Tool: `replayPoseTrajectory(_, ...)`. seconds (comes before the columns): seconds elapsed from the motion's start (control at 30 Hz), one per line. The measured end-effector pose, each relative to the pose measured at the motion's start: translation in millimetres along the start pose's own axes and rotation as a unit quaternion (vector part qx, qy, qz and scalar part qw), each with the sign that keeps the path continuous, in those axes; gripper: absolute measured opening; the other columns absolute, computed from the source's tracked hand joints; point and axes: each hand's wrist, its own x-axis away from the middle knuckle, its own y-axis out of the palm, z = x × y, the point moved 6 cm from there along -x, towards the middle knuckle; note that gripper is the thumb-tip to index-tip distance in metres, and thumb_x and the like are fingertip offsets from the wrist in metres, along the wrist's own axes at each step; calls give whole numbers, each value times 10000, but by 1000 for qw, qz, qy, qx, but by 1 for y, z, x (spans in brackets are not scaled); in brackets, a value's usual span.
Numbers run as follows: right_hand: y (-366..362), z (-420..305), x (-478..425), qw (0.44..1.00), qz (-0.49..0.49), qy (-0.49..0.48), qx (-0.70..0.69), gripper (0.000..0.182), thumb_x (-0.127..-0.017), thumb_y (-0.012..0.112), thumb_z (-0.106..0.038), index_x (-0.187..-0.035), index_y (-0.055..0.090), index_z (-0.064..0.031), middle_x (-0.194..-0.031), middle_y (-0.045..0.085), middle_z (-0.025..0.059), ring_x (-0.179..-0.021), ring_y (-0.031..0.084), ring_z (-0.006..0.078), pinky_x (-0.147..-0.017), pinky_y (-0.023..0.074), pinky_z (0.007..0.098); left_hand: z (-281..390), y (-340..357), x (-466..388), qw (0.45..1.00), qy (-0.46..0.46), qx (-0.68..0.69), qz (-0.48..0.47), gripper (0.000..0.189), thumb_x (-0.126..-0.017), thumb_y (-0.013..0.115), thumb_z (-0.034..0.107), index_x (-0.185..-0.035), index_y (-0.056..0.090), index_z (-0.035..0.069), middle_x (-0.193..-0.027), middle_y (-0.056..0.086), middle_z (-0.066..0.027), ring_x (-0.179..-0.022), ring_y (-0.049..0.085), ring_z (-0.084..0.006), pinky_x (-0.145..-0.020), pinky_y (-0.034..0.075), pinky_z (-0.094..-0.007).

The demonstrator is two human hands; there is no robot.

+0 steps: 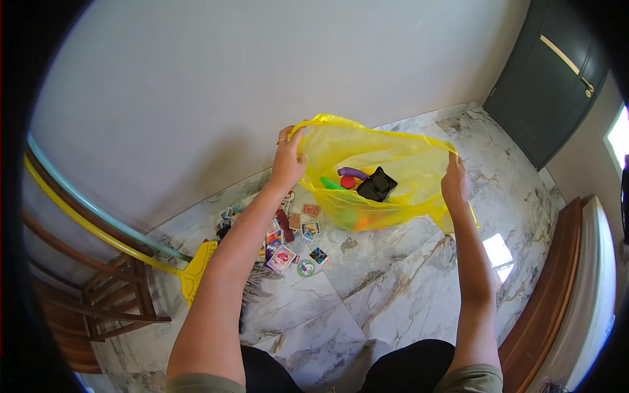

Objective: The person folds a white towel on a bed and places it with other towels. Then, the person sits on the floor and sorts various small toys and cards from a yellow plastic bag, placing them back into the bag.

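A translucent yellow plastic bag (334,211) hangs wide open between my hands. My left hand (290,159) grips its rim on the left, and my right hand (456,184) grips the rim on the right. Inside the bag lie a black cat-head-shaped object (377,184), a curved purple piece (353,173), a round red piece (347,182) and a green piece (331,183). Green and orange shapes show dimly through the bag's lower side. On the marble-patterned floor (344,275), left of the bag, several picture cards (281,259) are scattered around a dark red object (284,226).
A yellow plastic broom or rake head (197,270) and grey mop strands (260,282) rest on the floor at the left, near a wooden chair (123,294). The wall (236,88) stands ahead. A dark door (545,83) is at the upper right, and a wooden panel (545,285) at the right.
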Motion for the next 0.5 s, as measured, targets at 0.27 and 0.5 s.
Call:
replayPoseTrajectory(0.27,25,-66,22,984,-132,-99,-66,574,-789,495,20,-1337,461,-146,-1167,570,226,-916,611,449,-791,493,522,-76,-16,31,964,-75,115,-228,502,-763,684,18,-1253,589,58,-1488,286,-158,-1210,517,-302,-937,493,-373)
replayPoseTrajectory(0.5,7,-98,30,982,-62,-160,-75,445,-747,612,24,-1172,605,-108,-1395,399,216,-1156,513,434,-912,475,482,-124,-75,67,862,-390,292,-142,275,-841,702,150,-1100,663,67,-1264,570,-107,-904,654,-167,-773,549,-336)
